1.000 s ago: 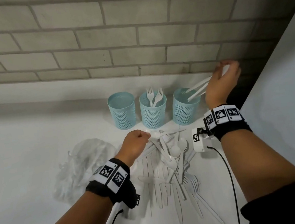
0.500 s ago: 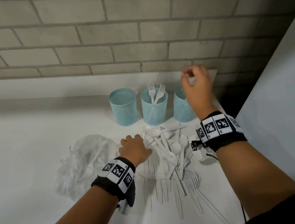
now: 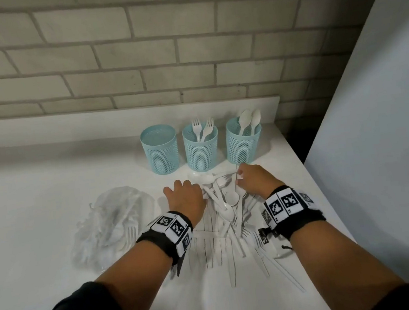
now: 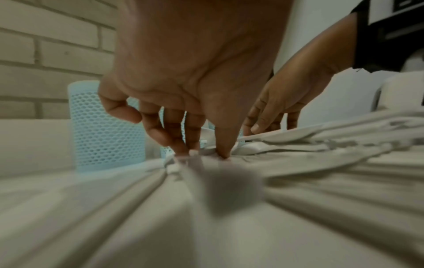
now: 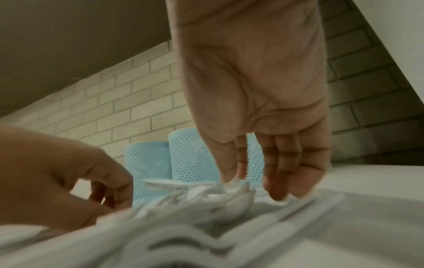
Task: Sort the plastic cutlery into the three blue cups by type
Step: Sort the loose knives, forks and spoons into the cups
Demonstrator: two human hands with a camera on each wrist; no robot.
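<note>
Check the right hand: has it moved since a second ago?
Yes. The right hand came down from above the right blue cup to the cutlery pile in front.

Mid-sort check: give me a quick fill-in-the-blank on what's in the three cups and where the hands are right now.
1. The middle cup holds two white ____.
2. The right cup holds two white ____.
3. The left cup shows ____ cutlery sticking out of it.
4. The left hand and the right hand both reach down into the loose ____ of cutlery in front of the cups.

Missing words: forks; spoons; no; pile
</note>
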